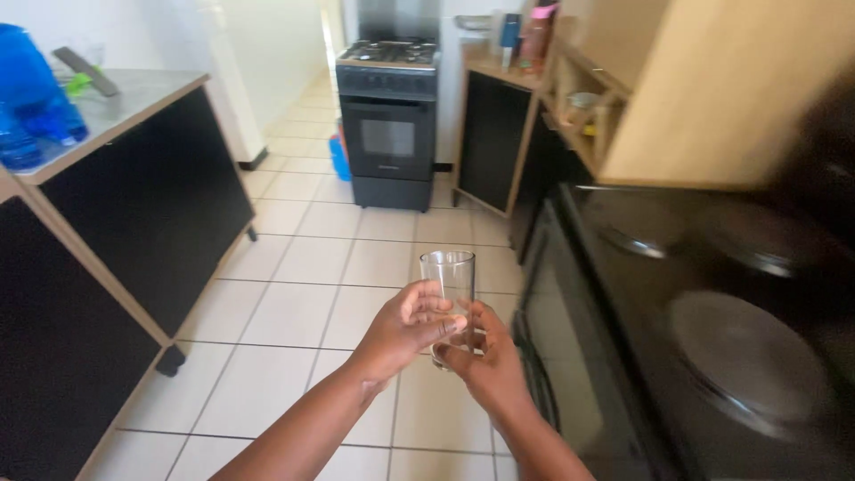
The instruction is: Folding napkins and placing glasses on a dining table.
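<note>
A black cooktop (712, 294) is flanking the right, a freestanding black stove (388, 116) is standing across the tiled floor (294, 267). Over that floor, the left hand (401, 331) and right hand (485, 365) are both gripping an empty clear drinking glass (448, 281), upright, rim rising above the curled fingers, hands equally near.
</note>
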